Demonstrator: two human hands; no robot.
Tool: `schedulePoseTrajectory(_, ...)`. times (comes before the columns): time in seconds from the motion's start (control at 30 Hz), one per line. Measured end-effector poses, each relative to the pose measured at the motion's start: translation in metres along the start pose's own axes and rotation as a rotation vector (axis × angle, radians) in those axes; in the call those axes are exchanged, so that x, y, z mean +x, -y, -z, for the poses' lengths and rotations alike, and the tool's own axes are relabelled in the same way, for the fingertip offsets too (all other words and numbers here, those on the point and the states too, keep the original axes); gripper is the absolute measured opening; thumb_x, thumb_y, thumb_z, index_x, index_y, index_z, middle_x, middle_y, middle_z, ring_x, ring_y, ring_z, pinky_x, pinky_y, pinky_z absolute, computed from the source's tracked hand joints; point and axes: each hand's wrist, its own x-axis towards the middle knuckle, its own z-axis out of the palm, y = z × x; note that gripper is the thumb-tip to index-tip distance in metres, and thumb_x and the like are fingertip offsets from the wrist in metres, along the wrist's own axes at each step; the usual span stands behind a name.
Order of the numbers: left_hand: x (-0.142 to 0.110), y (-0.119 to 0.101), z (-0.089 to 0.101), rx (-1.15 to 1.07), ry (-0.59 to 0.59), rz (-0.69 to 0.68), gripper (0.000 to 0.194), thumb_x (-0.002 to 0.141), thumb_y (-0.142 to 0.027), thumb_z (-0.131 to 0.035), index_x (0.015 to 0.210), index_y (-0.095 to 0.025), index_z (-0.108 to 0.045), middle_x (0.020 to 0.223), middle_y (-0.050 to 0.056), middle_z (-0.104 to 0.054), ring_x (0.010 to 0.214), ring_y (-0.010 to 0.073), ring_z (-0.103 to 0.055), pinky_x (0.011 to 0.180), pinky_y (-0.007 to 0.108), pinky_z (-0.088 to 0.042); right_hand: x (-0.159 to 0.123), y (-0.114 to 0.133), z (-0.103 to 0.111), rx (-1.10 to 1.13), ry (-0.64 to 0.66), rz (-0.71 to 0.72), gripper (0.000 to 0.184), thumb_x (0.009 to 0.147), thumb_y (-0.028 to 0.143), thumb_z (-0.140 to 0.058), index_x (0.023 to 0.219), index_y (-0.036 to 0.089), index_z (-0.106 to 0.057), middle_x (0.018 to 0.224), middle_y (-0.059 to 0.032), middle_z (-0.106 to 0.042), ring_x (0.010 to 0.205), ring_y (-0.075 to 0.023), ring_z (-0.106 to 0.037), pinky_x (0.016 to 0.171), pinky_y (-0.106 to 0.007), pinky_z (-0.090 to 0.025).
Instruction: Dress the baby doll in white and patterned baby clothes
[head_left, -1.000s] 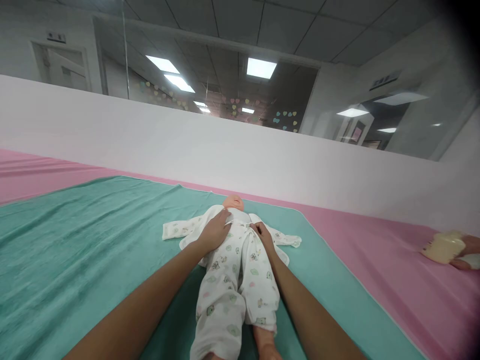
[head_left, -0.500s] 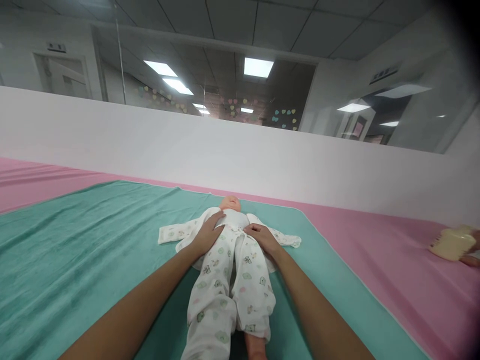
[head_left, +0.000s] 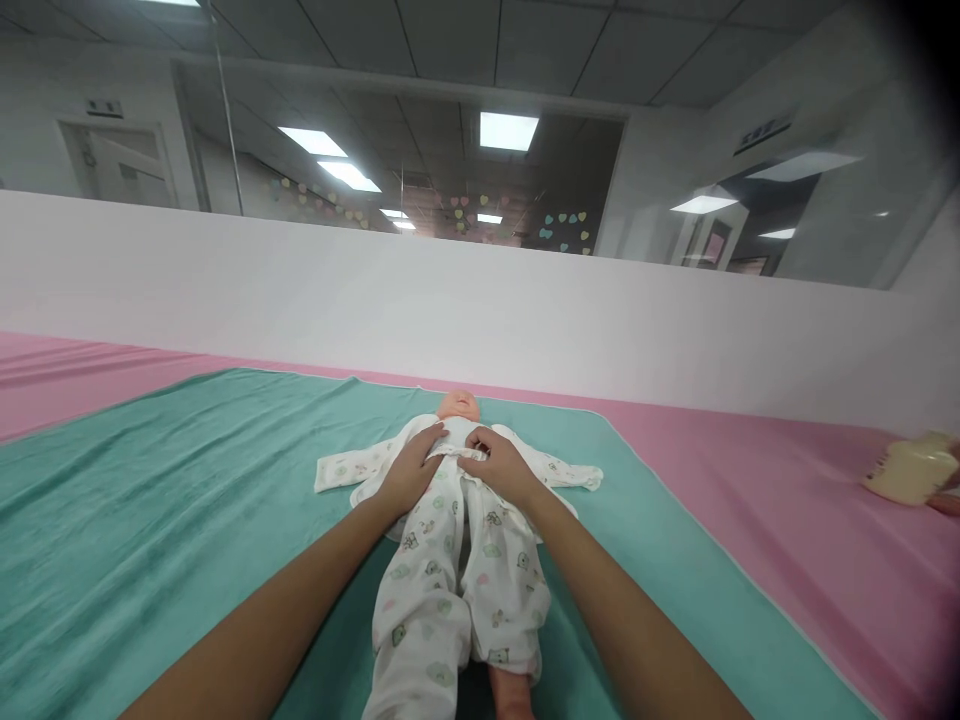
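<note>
A baby doll point(head_left: 458, 405) lies on its back on a teal blanket point(head_left: 225, 480), head toward the white wall. It wears white printed pants point(head_left: 427, 610) and a white top point(head_left: 360, 465) spread out at both sleeves. My left hand point(head_left: 411, 470) rests along the doll's left-hand side of the picture at the waist, fingers stretched over the cloth and thumb apart. At the middle of the waistband, my right hand point(head_left: 499, 462) has curled fingers and thumb closed on the pants' top edge. One bare doll foot point(head_left: 513, 692) shows below the pants.
A pink sheet point(head_left: 750, 465) lies under the blanket. At the far right, a person's hand point(head_left: 946, 503) is at a pale yellow object point(head_left: 911, 470), possibly a bottle. Behind the doll rises a low white wall point(head_left: 450, 310) with glass above it.
My right hand has moved left and slightly up, from the right side of the waistband to its middle. My left hand stays nearly where it was. The yellow object has shifted slightly.
</note>
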Motion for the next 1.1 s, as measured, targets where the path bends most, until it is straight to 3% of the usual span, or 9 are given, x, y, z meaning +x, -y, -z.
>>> schedulePoseTrajectory(0.13, -0.004, -0.003, 0.004, 0.150, 0.001, -0.173, 0.039, 0.086, -0.026, -0.040, 0.124, -0.022, -0.049, 0.133, 0.003, -0.048, 0.125, 0.0189, -0.040, 0.108, 0.038, -0.030, 0.000, 0.004, -0.015, -0.121, -0.211, 0.036, 0.010, 0.066, 0.018, -0.046, 0.064, 0.020, -0.036, 0.068, 0.0034, -0.040, 0.064, -0.0128, -0.037, 0.060, -0.025, -0.029)
schedulePoseTrajectory(0.27, -0.005, -0.007, 0.004, 0.196, -0.014, -0.162, 0.039, 0.088, -0.024, -0.035, 0.124, -0.021, -0.050, 0.131, 0.003, -0.050, 0.122, 0.0183, -0.043, 0.105, 0.037, -0.034, -0.002, -0.004, -0.009, -0.237, -0.304, 0.051, 0.007, 0.068, 0.019, -0.043, 0.068, 0.021, -0.036, 0.075, 0.0021, -0.044, 0.068, -0.0135, -0.041, 0.064, -0.026, -0.031)
schedulePoseTrajectory(0.43, -0.005, -0.011, 0.001, 0.192, -0.011, -0.105, 0.046, 0.082, -0.011, -0.034, 0.121, -0.023, -0.053, 0.132, 0.000, -0.050, 0.122, 0.0176, -0.044, 0.106, 0.036, -0.034, -0.007, -0.039, 0.007, -0.304, -0.278, -0.069, 0.010, 0.068, 0.020, -0.045, 0.077, 0.022, -0.042, 0.086, 0.0003, -0.056, 0.075, -0.0163, -0.049, 0.068, -0.028, -0.035)
schedulePoseTrajectory(0.67, -0.003, -0.011, 0.001, 0.105, -0.046, 0.095, 0.050, 0.080, -0.014, -0.039, 0.129, -0.020, -0.045, 0.133, 0.005, -0.048, 0.121, 0.0233, -0.044, 0.105, 0.042, -0.034, -0.006, -0.087, 0.005, 0.053, -0.209, -0.227, 0.035, 0.065, 0.018, -0.049, 0.100, 0.023, -0.050, 0.107, -0.0029, -0.060, 0.095, -0.0189, -0.057, 0.087, -0.037, -0.041)
schedulePoseTrajectory(0.8, 0.001, -0.002, -0.002, 0.008, -0.034, 0.178, 0.058, 0.082, -0.026, -0.044, 0.138, -0.019, -0.031, 0.142, 0.008, -0.036, 0.129, 0.0253, -0.034, 0.107, 0.043, -0.029, -0.008, -0.091, 0.003, 0.128, -0.190, -0.249, 0.045, 0.065, 0.020, -0.055, 0.109, 0.023, -0.052, 0.126, -0.0057, -0.051, 0.115, -0.0215, -0.049, 0.099, -0.041, -0.035)
schedulePoseTrajectory(0.93, 0.007, 0.009, -0.005, 0.056, 0.069, 0.139, 0.058, 0.083, -0.032, -0.045, 0.138, -0.019, -0.032, 0.147, 0.007, -0.027, 0.135, 0.0246, -0.023, 0.110, 0.045, -0.019, -0.010, -0.084, 0.007, 0.205, -0.027, -0.163, 0.057, 0.069, 0.022, -0.057, 0.125, 0.027, -0.047, 0.143, -0.0025, -0.033, 0.131, -0.0201, -0.031, 0.109, -0.040, -0.024)
schedulePoseTrajectory(1.1, 0.013, 0.013, 0.001, 0.170, 0.157, 0.152, 0.058, 0.083, -0.048, -0.044, 0.137, -0.029, -0.034, 0.147, 0.004, -0.027, 0.135, 0.0279, -0.021, 0.107, 0.051, -0.016, -0.006, -0.088, 0.009, 0.184, 0.034, -0.159, 0.057, 0.069, 0.020, -0.056, 0.125, 0.029, -0.050, 0.137, -0.0004, -0.042, 0.128, -0.0196, -0.037, 0.110, -0.040, -0.021)
